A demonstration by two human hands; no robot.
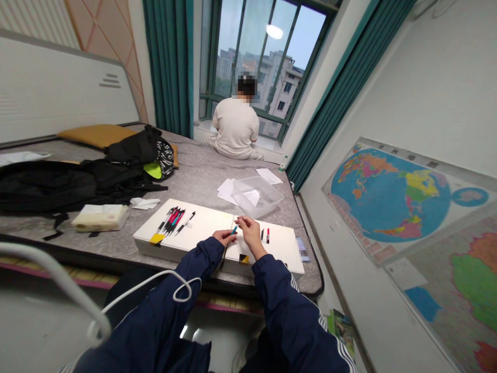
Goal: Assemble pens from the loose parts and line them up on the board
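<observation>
Over the gap between two white boxes, my left hand [224, 237] is closed on a teal pen part [234, 229] that points upward. My right hand [250, 233] pinches close above it, at the pen's upper end; what lies between those fingertips is too small to name. On the left white box [209, 221] lies a row of several pens [171, 220] with black, red and teal barrels. A black pen part [262, 234] and a red pen part [267, 235] rest on the right white box [285, 248], to the right of my right hand.
Beyond the boxes stand a clear plastic bin [272, 199] and white papers [225, 191] on the grey mattress [194, 176]. A tissue pack [100, 216] and black bags [70, 181] lie left. A person [236, 127] sits by the window. A white cable [143, 282] crosses my left sleeve.
</observation>
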